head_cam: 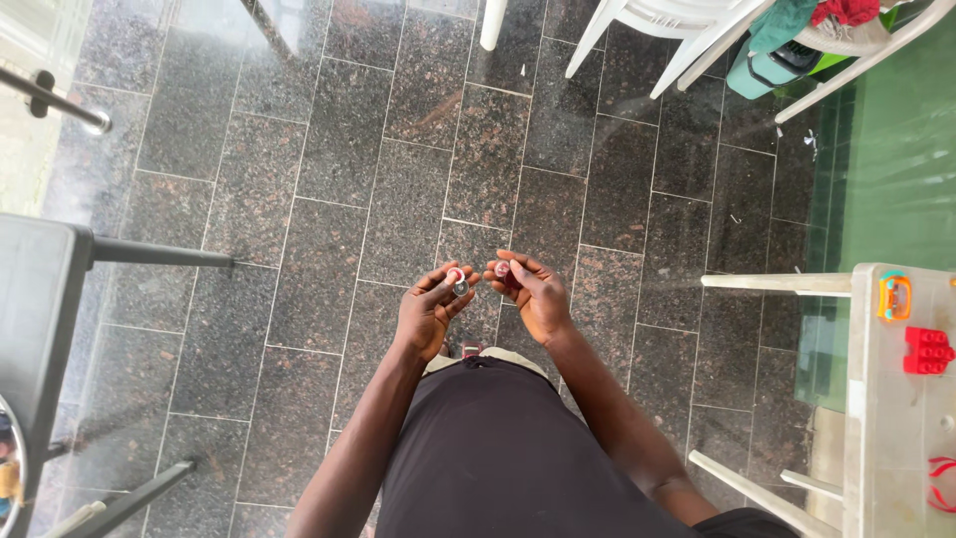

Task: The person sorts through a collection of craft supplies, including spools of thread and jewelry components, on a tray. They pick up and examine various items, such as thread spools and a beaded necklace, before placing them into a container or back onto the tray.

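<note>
My left hand (pixel 430 311) pinches a small round pink-and-silver piece (pixel 458 282) at the fingertips; my right hand (pixel 533 291) closes on a small dark red piece (pixel 504 270) (details too small to tell). Both are held near each other, over the speckled granite floor (pixel 329 199); a white table (pixel 896 399) with toy blocks (pixel 927 350) stands at right.

Small red items (pixel 503 271) too small to identify.
</note>
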